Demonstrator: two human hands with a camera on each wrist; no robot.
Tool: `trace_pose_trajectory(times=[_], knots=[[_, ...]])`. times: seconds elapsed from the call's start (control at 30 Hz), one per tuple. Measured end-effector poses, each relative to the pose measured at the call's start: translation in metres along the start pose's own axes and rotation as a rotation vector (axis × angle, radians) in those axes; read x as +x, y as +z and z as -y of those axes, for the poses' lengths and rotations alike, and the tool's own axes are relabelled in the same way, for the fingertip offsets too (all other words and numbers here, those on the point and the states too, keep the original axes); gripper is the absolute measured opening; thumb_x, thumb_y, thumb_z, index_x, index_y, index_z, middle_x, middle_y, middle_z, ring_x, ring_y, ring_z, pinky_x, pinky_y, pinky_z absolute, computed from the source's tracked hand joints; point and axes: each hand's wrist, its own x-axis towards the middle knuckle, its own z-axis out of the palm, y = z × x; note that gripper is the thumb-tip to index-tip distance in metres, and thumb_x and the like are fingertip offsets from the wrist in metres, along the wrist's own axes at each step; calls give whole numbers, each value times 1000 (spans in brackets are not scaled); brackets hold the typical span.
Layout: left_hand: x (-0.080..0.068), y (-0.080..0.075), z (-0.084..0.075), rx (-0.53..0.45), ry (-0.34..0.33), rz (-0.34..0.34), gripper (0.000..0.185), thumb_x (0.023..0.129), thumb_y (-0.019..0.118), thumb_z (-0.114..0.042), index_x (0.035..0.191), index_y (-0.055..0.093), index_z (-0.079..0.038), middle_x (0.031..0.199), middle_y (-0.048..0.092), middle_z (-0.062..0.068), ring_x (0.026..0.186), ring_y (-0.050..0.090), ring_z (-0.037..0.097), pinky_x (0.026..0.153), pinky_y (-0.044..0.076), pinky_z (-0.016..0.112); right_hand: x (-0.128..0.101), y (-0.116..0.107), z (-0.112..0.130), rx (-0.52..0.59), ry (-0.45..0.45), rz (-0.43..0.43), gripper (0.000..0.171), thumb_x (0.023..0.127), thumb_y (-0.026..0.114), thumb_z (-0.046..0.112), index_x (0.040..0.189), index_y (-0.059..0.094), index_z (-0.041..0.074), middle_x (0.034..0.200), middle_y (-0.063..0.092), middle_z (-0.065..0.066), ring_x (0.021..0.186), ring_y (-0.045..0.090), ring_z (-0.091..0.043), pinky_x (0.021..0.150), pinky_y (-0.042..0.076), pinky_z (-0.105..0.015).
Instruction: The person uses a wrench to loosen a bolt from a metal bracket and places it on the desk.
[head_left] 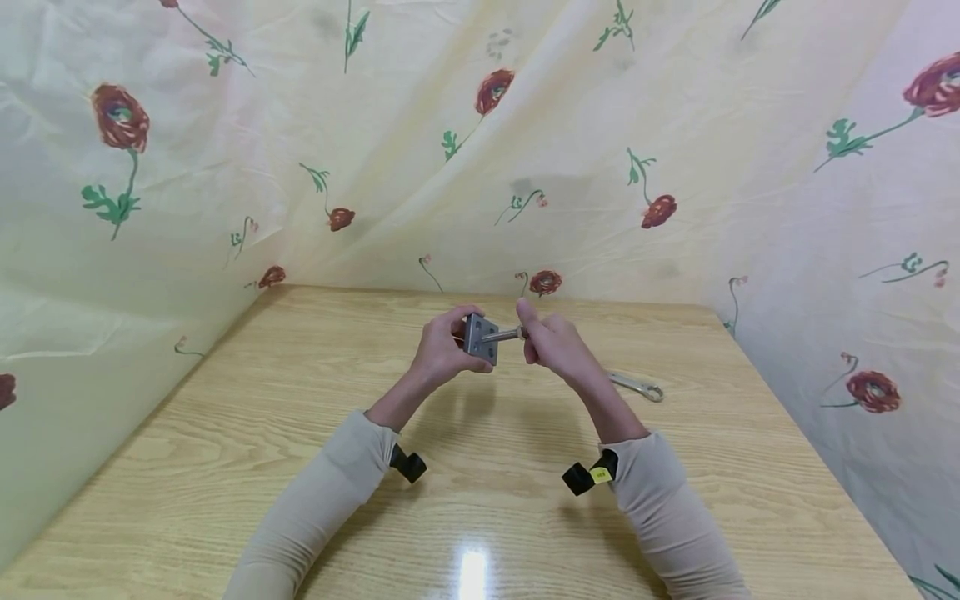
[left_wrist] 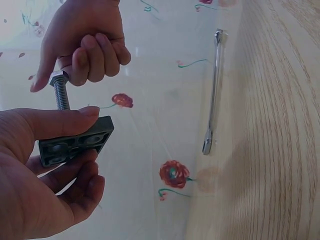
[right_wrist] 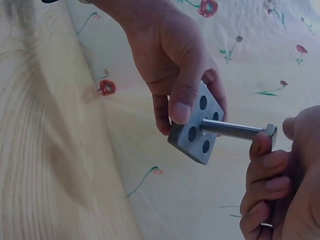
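My left hand point(head_left: 442, 350) grips a grey square metal plate point(head_left: 473, 337) with several holes, thumb on one side and fingers on the other. A long threaded hex bolt point(right_wrist: 232, 130) stands out from the middle of the plate. In the left wrist view the plate's far side point(left_wrist: 82, 145) shows recessed round shapes. The right hand point(head_left: 555, 346) is at the bolt's head, its index finger curled against it. Its thumb is held away from the bolt in the head and right wrist views, and the other fingers are curled in.
A steel combination wrench point(head_left: 637, 386) lies on the wood-grain table point(head_left: 225, 433), beyond the right forearm. Flower-printed cloth point(head_left: 405, 125) hangs behind the table and along both sides. Small black cameras point(head_left: 408, 463) are strapped to both wrists.
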Motion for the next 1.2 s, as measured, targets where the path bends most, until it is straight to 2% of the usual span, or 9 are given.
trace_pose_trajectory(times=[0.1,0.3,0.5,0.7,0.93,1.2], knots=[[0,0,-1,5,4,1,75,60,91,5,127,62,-12,108,72,18,92,66,27,80,56,37,-2,2,3,23,-3,-1,71,103,34,61,58,55,10,50,40,5,48,29,-14,51,26,-27],[-1,0,-2,4,-5,1,74,61,91,5,127,62,-13,107,71,18,93,65,27,81,55,38,-4,-1,7,-28,8,-25,58,102,45,54,66,57,10,56,39,4,51,30,-15,52,27,-27],[0,0,-1,-2,-11,3,73,62,91,4,127,62,-14,108,71,17,94,65,27,81,56,37,-4,-5,7,-81,-11,-36,46,98,56,51,82,65,8,64,47,2,56,40,-16,54,34,-28],[0,0,0,-9,-8,4,72,62,91,3,127,62,-13,108,71,17,93,65,27,79,56,36,-5,-9,6,-74,-74,-53,30,93,69,37,94,68,7,68,56,-1,59,48,-16,56,41,-28],[0,-1,0,-20,-11,6,72,62,91,3,126,62,-13,108,71,17,93,65,27,80,56,38,-5,-12,7,-2,-134,-32,22,88,73,17,106,70,4,59,46,5,51,38,-10,51,35,-26],[0,-1,-2,-24,-25,10,73,61,91,3,126,62,-14,109,72,17,93,65,28,80,56,38,-3,-11,3,-21,-300,-90,17,85,69,-5,99,75,3,56,30,5,50,27,-8,57,38,-25]])
